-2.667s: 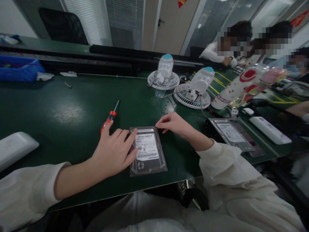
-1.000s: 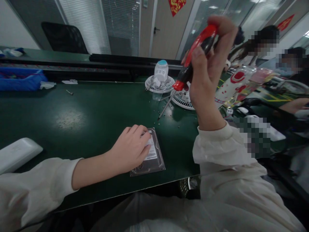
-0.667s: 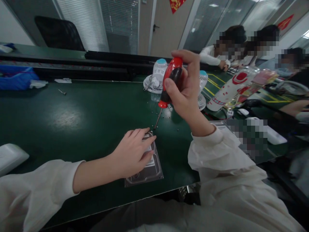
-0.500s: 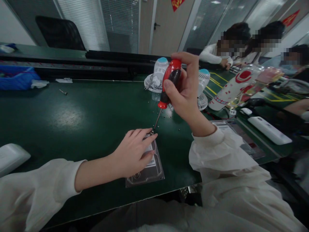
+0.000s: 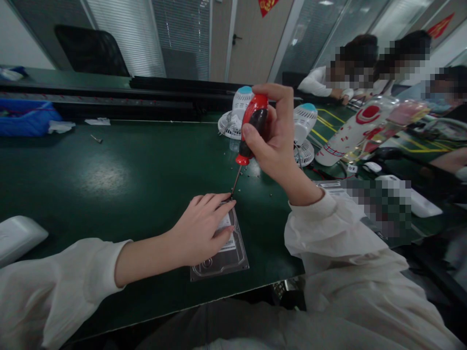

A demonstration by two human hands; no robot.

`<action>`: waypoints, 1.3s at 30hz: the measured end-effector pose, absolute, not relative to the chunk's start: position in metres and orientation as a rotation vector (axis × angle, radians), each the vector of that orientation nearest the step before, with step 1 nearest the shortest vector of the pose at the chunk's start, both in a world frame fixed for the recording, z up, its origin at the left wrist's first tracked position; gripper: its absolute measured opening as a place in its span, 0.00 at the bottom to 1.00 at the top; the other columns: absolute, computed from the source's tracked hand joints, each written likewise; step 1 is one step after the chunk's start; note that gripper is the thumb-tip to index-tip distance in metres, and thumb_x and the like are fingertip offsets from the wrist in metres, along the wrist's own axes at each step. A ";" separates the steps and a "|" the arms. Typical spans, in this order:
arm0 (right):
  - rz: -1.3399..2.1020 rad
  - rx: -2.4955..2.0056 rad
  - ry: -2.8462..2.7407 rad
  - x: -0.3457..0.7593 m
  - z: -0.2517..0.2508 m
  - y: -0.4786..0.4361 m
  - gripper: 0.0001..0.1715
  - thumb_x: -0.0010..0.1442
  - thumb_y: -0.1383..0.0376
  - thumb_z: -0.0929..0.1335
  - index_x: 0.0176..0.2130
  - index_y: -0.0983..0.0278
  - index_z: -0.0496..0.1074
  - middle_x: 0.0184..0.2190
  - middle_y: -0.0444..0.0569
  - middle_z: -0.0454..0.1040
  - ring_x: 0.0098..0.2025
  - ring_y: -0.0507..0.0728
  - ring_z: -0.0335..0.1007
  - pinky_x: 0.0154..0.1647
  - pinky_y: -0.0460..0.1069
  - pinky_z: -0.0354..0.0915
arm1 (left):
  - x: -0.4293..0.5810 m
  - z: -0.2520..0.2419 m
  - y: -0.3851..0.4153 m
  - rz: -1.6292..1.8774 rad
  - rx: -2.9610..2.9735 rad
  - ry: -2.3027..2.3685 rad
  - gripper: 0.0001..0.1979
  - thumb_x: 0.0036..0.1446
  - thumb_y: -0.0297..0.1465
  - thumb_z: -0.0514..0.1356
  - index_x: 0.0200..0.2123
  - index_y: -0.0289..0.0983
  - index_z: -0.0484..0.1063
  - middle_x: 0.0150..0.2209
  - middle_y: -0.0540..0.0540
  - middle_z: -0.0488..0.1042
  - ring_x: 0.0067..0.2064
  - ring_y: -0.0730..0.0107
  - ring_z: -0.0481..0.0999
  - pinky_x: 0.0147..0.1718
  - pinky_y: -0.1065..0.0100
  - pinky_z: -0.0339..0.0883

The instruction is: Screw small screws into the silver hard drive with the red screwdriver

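Note:
A hard drive (image 5: pixel 233 260) with a white label lies on the green table near its front edge. Across its top rests my left hand (image 5: pixel 204 228), fingers stretched out and apart, covering much of the label. My right hand (image 5: pixel 275 131) is wrapped round the handle of a red and black screwdriver (image 5: pixel 255 119). The screwdriver leans slightly, its tip at the drive's far edge beside my left fingertips; whether it sits in a screw cannot be made out. Several tiny screws (image 5: pixel 248 175) are scattered on the table beyond the drive.
Two white fans (image 5: pixel 233 124) with blue tops stand beyond my right hand. A patterned white bottle (image 5: pixel 339 141) and a white power strip (image 5: pixel 419 199) are at the right. A blue bin (image 5: pixel 29 116) stands far left, a white object (image 5: pixel 22 238) near left. People sit at the back right.
My right hand and the screwdriver have shifted slightly left, and the handle has dropped a little. My left hand and the hard drive stay nearly in place.

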State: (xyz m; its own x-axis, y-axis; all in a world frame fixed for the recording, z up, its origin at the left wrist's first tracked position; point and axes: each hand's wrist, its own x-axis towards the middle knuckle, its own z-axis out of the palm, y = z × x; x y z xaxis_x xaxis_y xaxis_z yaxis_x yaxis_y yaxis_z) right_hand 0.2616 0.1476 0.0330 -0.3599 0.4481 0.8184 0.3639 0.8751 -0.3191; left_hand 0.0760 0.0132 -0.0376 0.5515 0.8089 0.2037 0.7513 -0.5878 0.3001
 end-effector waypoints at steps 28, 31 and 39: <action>0.194 -0.519 -1.977 0.271 0.070 0.128 0.14 0.65 0.54 0.71 0.47 0.58 0.72 0.42 0.45 0.73 0.39 0.48 0.70 0.30 0.43 0.67 | 0.075 -0.039 0.014 0.476 2.602 1.329 0.26 0.73 0.40 0.52 0.67 0.32 0.66 0.68 0.36 0.67 0.66 0.48 0.67 0.63 0.45 0.63; 0.148 -0.460 -1.962 0.268 0.070 0.133 0.16 0.62 0.53 0.73 0.43 0.59 0.71 0.41 0.45 0.73 0.39 0.49 0.70 0.29 0.43 0.66 | 0.075 -0.039 0.014 0.474 2.601 1.331 0.27 0.72 0.40 0.52 0.67 0.32 0.66 0.68 0.35 0.67 0.66 0.48 0.67 0.63 0.45 0.63; 0.024 -0.390 -1.972 0.267 0.067 0.138 0.19 0.64 0.52 0.72 0.47 0.63 0.77 0.43 0.49 0.79 0.40 0.51 0.74 0.36 0.47 0.70 | 0.075 -0.039 0.014 0.458 2.596 1.339 0.27 0.72 0.40 0.52 0.68 0.33 0.66 0.68 0.36 0.67 0.67 0.48 0.67 0.64 0.44 0.62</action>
State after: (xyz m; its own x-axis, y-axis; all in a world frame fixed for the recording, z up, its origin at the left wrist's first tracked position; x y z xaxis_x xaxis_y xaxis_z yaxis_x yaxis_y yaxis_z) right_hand 0.2670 0.1382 0.0674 -0.3723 0.2818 0.8843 0.2602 0.9463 -0.1920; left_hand 0.0753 0.0140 -0.0389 0.5455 0.8172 0.1863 0.7602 -0.5760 0.3006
